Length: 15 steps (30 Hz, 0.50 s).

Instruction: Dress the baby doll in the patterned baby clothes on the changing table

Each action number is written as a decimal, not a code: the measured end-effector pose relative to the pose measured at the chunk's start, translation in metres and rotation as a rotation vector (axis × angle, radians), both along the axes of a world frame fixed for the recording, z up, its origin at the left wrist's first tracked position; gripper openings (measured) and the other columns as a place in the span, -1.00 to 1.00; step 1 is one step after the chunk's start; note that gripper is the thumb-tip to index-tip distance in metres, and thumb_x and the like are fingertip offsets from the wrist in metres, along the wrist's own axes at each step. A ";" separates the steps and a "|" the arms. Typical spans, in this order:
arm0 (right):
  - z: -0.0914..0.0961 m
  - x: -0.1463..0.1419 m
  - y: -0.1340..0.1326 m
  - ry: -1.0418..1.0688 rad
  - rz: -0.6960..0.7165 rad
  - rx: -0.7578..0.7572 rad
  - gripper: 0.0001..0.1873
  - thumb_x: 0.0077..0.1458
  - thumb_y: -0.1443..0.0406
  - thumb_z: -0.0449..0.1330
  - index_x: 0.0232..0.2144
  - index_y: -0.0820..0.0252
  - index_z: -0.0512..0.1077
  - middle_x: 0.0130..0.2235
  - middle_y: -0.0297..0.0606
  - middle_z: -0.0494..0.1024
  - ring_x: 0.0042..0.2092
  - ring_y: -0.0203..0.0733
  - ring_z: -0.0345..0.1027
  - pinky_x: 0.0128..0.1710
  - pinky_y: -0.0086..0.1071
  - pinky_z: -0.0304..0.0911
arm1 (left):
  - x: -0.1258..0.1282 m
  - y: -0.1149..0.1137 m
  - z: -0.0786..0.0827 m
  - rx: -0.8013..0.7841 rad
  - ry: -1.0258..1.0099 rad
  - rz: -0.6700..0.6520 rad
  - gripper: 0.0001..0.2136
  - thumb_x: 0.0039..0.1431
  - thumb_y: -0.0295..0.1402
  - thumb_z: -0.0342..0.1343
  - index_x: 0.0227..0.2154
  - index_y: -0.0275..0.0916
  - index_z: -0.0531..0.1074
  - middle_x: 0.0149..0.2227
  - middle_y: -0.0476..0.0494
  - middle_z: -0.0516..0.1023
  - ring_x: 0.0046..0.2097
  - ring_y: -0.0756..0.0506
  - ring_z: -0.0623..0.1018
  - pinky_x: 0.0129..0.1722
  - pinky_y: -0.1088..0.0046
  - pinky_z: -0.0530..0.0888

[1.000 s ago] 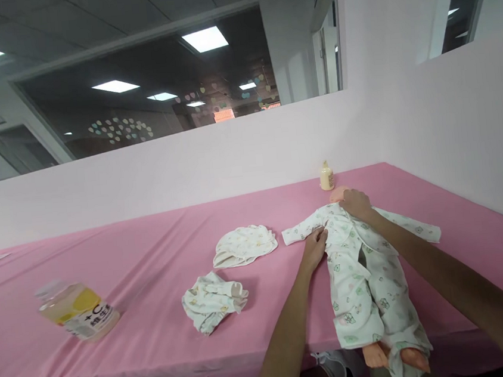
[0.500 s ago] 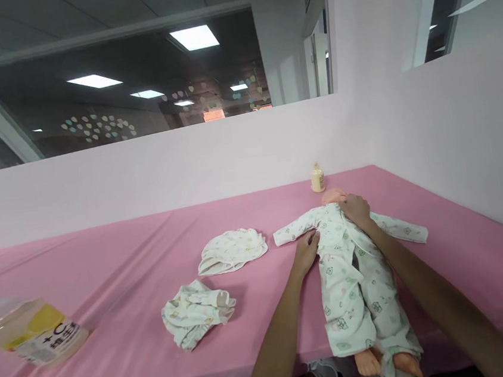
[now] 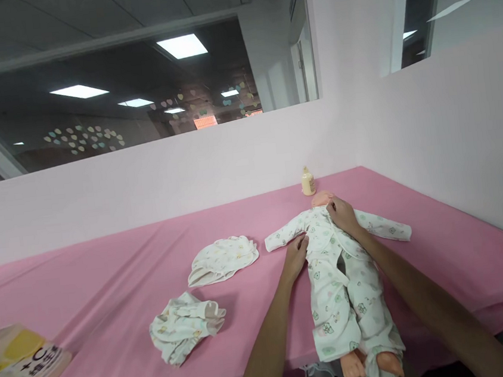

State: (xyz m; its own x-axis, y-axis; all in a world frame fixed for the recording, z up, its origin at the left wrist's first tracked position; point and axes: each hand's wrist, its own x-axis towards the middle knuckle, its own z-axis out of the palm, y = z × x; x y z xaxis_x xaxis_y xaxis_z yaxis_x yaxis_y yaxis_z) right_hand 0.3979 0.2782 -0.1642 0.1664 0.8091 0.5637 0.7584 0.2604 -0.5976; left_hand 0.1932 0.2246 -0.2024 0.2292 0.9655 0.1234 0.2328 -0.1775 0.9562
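Note:
A baby doll (image 3: 319,198) lies on its back on the pink table (image 3: 109,287), dressed in a white printed romper (image 3: 338,287), bare feet hanging over the front edge. My left hand (image 3: 295,254) rests flat on the romper's side, under the doll's sleeve, fingers stretched out. My right hand (image 3: 342,215) sits at the collar near the doll's chin, fingers curled and pinching the fabric.
A folded white baby hat (image 3: 223,258) and a crumpled printed garment (image 3: 183,326) lie left of the doll. A small cream bottle (image 3: 308,181) stands by the back wall. A yellow drink bottle (image 3: 20,361) lies at the far left. Pale walls close the back and right.
My view has turned right, so everything sits further left in frame. My right hand has shifted slightly toward the collar; my left hand stays on the romper's side.

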 end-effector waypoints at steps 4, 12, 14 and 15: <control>-0.001 0.001 0.000 0.105 0.029 0.016 -0.87 0.03 0.26 -0.08 -0.52 0.12 0.17 -0.49 -0.37 0.33 -0.40 -0.23 0.19 -0.35 -0.41 0.08 | -0.001 0.002 -0.002 0.007 0.001 0.014 -0.48 0.20 0.01 0.00 0.06 -0.26 0.43 0.15 -0.24 0.41 0.14 -0.23 0.40 0.13 0.22 0.32; -0.002 0.005 0.002 0.294 0.002 0.030 -0.90 -0.03 0.23 -0.06 -0.51 0.10 0.10 -0.50 -0.44 0.25 -0.43 -0.27 0.17 -0.39 -0.44 0.12 | -0.002 0.002 -0.003 0.036 -0.003 -0.024 -0.48 0.21 0.04 -0.03 0.05 -0.21 0.43 0.10 -0.21 0.45 0.07 -0.21 0.46 0.06 0.23 0.38; -0.002 0.004 0.000 0.291 -0.009 0.020 -0.90 -0.02 0.23 -0.04 -0.50 0.11 0.13 -0.51 -0.43 0.27 -0.43 -0.25 0.18 -0.38 -0.42 0.11 | -0.002 0.001 -0.003 0.035 -0.005 -0.026 -0.48 0.21 0.05 -0.04 0.05 -0.20 0.43 0.12 -0.20 0.44 0.07 -0.20 0.46 0.04 0.25 0.39; -0.001 0.003 -0.001 0.273 -0.012 0.010 -0.91 -0.02 0.24 -0.03 -0.49 0.11 0.15 -0.50 -0.42 0.30 -0.42 -0.24 0.20 -0.37 -0.41 0.11 | -0.002 0.001 -0.003 0.039 -0.009 -0.030 -0.49 0.21 0.05 -0.04 0.05 -0.20 0.43 0.12 -0.20 0.44 0.07 -0.20 0.46 0.05 0.25 0.39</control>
